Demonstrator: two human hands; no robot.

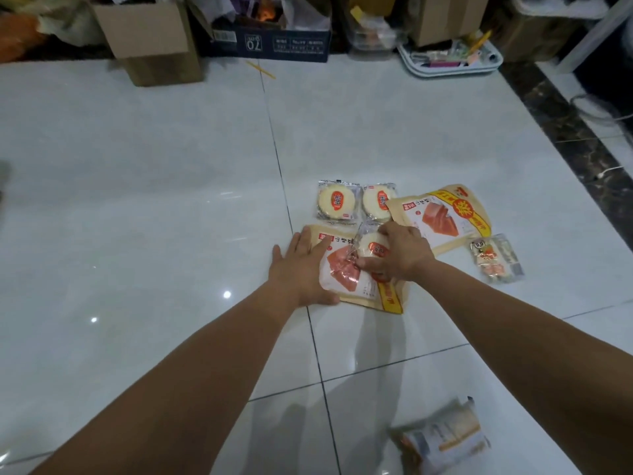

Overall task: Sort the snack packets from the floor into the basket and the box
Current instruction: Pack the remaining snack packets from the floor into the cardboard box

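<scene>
Snack packets lie on the white tiled floor. My right hand (399, 253) grips a round cracker packet (371, 246) in clear wrap, which sits on top of a beige pouch (356, 284). My left hand (303, 269) lies on that pouch's left side, fingers fairly straight and thumb along its near edge. Two more round cracker packets (337, 202) (376, 202) lie just behind. A second beige pouch (442, 217) lies to the right, with a small clear packet (496, 258) beside it. A bread packet (442, 437) lies near me. No basket is identifiable.
A cardboard box (150, 39) stands at the far left against the wall, beside a dark blue carton (281, 42). A white tray (452, 61) with small items sits at the far right. A dark stone border (565, 132) runs along the right.
</scene>
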